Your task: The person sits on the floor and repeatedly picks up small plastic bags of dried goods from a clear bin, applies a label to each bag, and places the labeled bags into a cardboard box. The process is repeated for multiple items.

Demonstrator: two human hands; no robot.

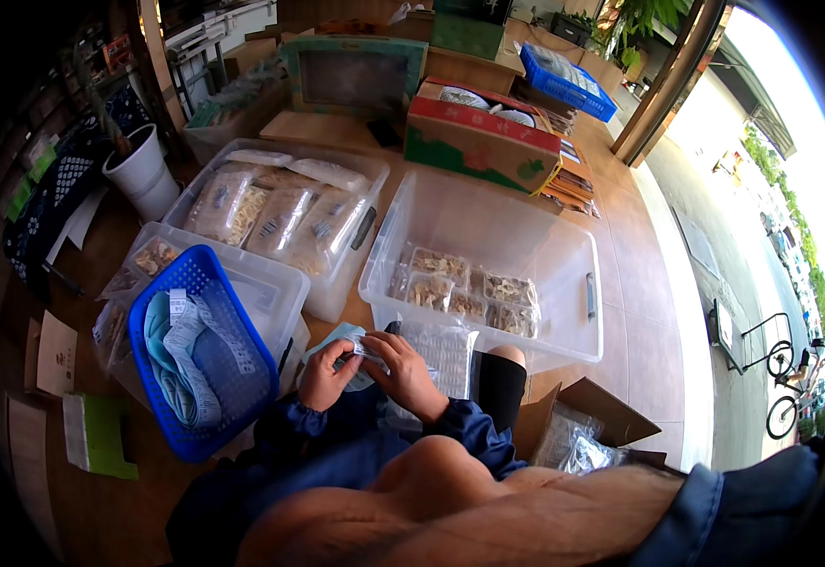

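Both hands meet over my lap at a strip of printed labels on light-blue backing [341,334]. My left hand [325,377] pinches the strip between thumb and fingers. The fingers of my right hand [409,375] close on a white label at the strip's end, partly hidden by the fingers. Beside my right hand, clear plastic packaging [451,351] rests on my lap. On the left, a blue perforated basket [256,379] holds a coiled roll of printed labels [182,358]. Ahead stands an open clear plastic bin [561,248] with several packs of dried sliced food [510,289] at its bottom.
Another clear bin [370,173] holds large bags of dried slices [281,216]. A lidded bin [270,283] supports the basket. An open cardboard box [614,411] with plastic bags sits at right. Behind are a printed carton [479,142] and a blue crate [568,81]; a white planter [142,173] stands left.
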